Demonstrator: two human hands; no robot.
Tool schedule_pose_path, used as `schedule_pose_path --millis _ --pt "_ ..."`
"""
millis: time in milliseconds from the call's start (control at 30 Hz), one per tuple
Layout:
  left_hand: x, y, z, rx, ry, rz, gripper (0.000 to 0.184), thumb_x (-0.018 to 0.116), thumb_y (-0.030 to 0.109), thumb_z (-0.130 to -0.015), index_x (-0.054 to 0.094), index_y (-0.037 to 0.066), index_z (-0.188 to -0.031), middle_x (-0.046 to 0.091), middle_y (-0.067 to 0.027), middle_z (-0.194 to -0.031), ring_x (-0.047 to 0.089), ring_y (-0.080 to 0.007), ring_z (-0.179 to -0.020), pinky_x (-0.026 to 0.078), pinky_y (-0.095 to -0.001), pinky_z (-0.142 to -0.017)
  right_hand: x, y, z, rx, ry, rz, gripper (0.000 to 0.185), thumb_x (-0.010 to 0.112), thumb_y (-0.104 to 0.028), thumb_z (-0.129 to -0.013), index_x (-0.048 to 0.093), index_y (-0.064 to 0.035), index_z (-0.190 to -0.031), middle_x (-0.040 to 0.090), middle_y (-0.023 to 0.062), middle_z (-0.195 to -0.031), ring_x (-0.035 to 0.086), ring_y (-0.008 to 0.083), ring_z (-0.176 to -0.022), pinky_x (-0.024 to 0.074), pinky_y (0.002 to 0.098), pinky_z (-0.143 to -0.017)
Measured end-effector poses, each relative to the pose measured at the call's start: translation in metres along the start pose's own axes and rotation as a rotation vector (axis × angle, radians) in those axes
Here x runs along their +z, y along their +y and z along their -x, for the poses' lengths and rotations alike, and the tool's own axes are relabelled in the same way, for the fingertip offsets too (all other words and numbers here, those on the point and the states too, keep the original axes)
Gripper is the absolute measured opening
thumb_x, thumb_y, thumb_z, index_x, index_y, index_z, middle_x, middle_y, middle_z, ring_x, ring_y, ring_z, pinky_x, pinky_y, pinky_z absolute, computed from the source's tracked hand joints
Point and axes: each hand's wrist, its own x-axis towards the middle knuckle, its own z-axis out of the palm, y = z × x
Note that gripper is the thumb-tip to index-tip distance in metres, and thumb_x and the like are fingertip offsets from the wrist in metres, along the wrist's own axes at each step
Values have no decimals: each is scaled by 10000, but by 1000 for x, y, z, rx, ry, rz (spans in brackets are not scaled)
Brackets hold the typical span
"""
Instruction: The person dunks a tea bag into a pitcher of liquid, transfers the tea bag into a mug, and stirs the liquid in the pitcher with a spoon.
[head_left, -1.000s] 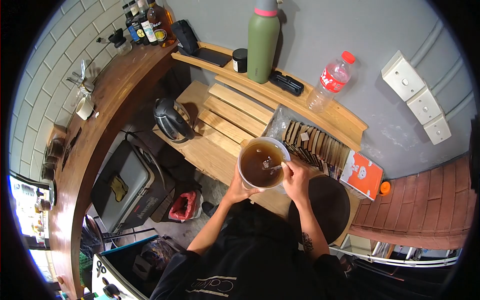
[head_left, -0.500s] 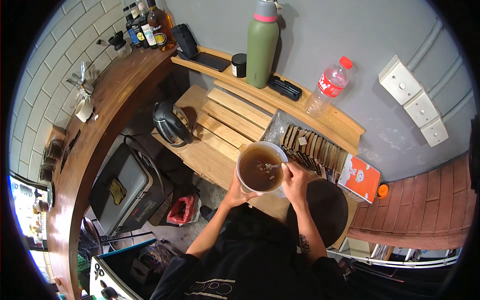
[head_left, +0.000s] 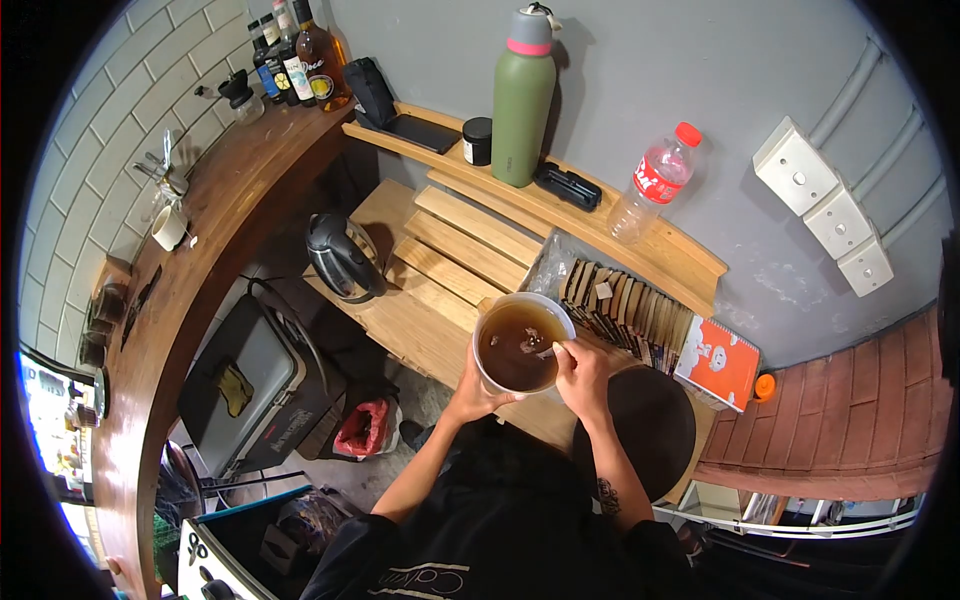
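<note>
A white plastic tub (head_left: 483, 366) of brown liquid (head_left: 510, 355) is held up above the wooden bench. My left hand (head_left: 474, 392) is wrapped around its left and lower side, thumb along the wall. At the right rim, my right hand (head_left: 582, 376) pinches a thin pale spoon (head_left: 546, 353), whose lower end is hidden in the liquid. Bubbles and a few pale bits float near the spoon. The tub looks nearly level.
A black kettle (head_left: 340, 258) stands on the slatted bench (head_left: 455, 262) at left. Behind are a row of books (head_left: 630, 310), a green bottle (head_left: 523, 115) and a plastic bottle (head_left: 655, 185) on a ledge. A dark round seat (head_left: 650, 430) lies at right.
My right hand and the spoon have shifted slightly down and left along the tub's rim. The bubbles in the liquid have moved. My left hand keeps its hold.
</note>
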Motion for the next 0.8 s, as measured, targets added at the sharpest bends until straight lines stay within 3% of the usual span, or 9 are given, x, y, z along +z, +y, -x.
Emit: schedule_pose_path --millis 167,267,333,533,667,800 --pt "0 0 1 -8 -5 -6 1391 1000 286 -606 62 25 -1600 302 -193 -1592 303 -313 -1498 268 -455 -1234 -2 1 -2 86 66 -106 99 657 -40 -920 667 38 -861 595 168 -670 553 297 -555 406 394 -554" --pt "0 2 0 3 -2 -15 1382 999 278 -609 67 22 -1598 317 -195 -1581 318 -315 -1490 280 -451 -1229 -1 2 -1 -20 79 39 120 653 -60 -938 674 43 -880 572 164 -648 530 256 -537 394 382 -543" --pt "0 1 1 21 -1 -20 1379 998 274 -610 69 22 -1597 325 -196 -1576 327 -317 -1485 286 -449 -1226 -4 -3 0 59 -15 -30 154 668 -53 -908 630 17 -777 568 183 -649 570 364 -576 402 444 -547" --pt "-1 0 0 7 -9 -16 1381 997 270 -611 62 27 -1597 332 -203 -1573 329 -316 -1485 291 -451 -1225 -2 -8 -5 83 106 -100 199 668 -59 -907 603 16 -735 563 188 -634 560 376 -562 394 450 -542" --pt "0 2 0 15 4 -33 1383 997 281 -609 63 30 -1597 329 -200 -1577 326 -319 -1488 283 -459 -1229 0 1 1 11 51 18 175 659 -44 -910 610 27 -757 561 191 -640 548 366 -557 386 439 -540" --pt "-1 2 -2 27 -10 -23 1394 999 291 -606 57 32 -1600 324 -197 -1582 321 -319 -1491 279 -463 -1230 -5 -4 -2 111 26 -107 170 656 -41 -906 604 27 -760 575 194 -658 563 384 -584 400 453 -556"
